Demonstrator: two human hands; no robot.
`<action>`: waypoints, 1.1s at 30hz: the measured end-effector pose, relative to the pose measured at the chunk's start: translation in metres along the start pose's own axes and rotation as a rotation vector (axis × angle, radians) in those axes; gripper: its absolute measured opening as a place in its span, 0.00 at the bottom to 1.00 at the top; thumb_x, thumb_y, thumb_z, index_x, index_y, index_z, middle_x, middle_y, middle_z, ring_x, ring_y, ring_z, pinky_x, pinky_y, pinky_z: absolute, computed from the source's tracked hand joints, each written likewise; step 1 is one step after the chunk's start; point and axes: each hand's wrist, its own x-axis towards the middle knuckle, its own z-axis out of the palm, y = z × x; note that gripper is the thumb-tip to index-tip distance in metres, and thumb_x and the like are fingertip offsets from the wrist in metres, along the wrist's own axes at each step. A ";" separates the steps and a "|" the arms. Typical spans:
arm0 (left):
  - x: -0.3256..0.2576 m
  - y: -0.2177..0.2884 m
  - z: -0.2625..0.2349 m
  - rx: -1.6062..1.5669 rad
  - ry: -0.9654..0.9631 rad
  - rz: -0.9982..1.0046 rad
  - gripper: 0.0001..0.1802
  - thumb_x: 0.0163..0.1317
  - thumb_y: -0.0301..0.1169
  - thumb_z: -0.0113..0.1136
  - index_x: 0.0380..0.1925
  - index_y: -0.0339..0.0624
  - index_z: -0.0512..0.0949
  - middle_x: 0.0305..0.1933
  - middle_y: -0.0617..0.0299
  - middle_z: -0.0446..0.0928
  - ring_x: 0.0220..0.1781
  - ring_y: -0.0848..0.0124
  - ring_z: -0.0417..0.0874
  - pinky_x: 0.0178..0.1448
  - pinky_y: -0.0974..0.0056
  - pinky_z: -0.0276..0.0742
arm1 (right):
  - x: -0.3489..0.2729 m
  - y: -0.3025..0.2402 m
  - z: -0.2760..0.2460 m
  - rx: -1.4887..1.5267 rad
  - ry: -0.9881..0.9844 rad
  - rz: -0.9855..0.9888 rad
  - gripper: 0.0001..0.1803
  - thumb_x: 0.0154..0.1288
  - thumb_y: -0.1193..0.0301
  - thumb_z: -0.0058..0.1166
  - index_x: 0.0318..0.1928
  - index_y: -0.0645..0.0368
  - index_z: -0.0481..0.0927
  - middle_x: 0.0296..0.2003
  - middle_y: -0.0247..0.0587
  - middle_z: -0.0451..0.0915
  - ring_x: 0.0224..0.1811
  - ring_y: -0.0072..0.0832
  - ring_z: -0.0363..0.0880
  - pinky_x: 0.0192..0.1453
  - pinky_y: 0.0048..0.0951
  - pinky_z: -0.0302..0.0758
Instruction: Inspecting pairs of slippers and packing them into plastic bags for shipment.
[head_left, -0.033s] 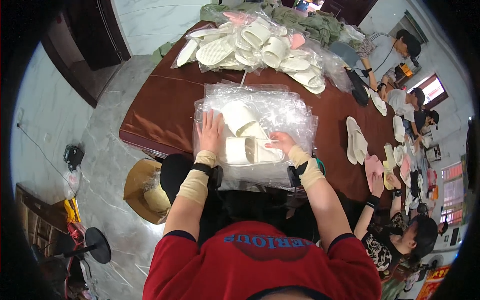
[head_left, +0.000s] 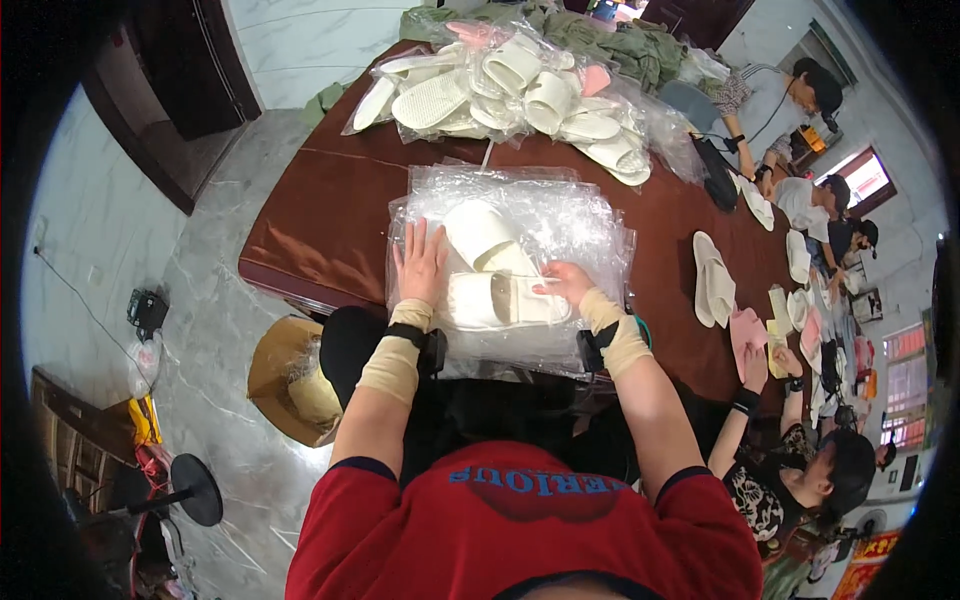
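Note:
A pair of white slide slippers lies on a stack of clear plastic bags (head_left: 590, 225) in front of me. The far slipper (head_left: 478, 232) is tilted, and the near slipper (head_left: 482, 300) lies sideways with its strap to the left. My left hand (head_left: 420, 265) rests flat on the plastic, fingers spread, just left of the slippers. At the right side of the pair, my right hand (head_left: 568, 283) has its fingers curled in a pinch over the near slipper's sole. Whether it grips the slipper or a film of plastic is not clear.
Bagged white and pink slippers (head_left: 520, 95) are heaped at the table's (head_left: 330, 190) far side. A loose pair of white slippers (head_left: 712, 280) lies to the right. Co-workers handle slippers along the right, one holding a pink piece (head_left: 747, 335). A cardboard box (head_left: 290, 380) stands on the floor at left.

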 end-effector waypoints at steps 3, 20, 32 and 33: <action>-0.005 0.004 0.008 0.118 0.000 0.029 0.22 0.67 0.39 0.48 0.62 0.56 0.69 0.74 0.59 0.52 0.76 0.59 0.49 0.74 0.44 0.46 | -0.023 0.004 -0.027 -0.119 0.057 0.005 0.22 0.48 0.69 0.70 0.43 0.60 0.77 0.40 0.37 0.79 0.46 0.27 0.76 0.53 0.27 0.71; -0.008 0.001 0.010 0.206 0.016 0.024 0.25 0.64 0.37 0.52 0.63 0.60 0.67 0.75 0.63 0.52 0.76 0.60 0.50 0.74 0.44 0.46 | -0.212 0.022 -0.191 -0.408 0.919 0.220 0.24 0.51 0.63 0.67 0.47 0.61 0.80 0.37 0.41 0.82 0.38 0.26 0.79 0.43 0.26 0.75; -0.005 0.004 0.005 0.241 -0.016 0.006 0.25 0.65 0.36 0.50 0.63 0.59 0.66 0.75 0.61 0.52 0.76 0.59 0.50 0.73 0.44 0.48 | -0.090 0.020 -0.288 -0.764 1.265 -0.148 0.18 0.54 0.68 0.62 0.45 0.60 0.80 0.44 0.46 0.81 0.47 0.42 0.78 0.56 0.38 0.72; -0.003 0.009 0.004 0.229 -0.025 0.009 0.25 0.65 0.36 0.50 0.63 0.59 0.66 0.75 0.61 0.52 0.76 0.59 0.50 0.73 0.44 0.48 | -0.064 0.011 -0.282 -0.687 1.172 -0.167 0.17 0.54 0.67 0.61 0.45 0.59 0.81 0.45 0.45 0.81 0.48 0.40 0.78 0.56 0.36 0.72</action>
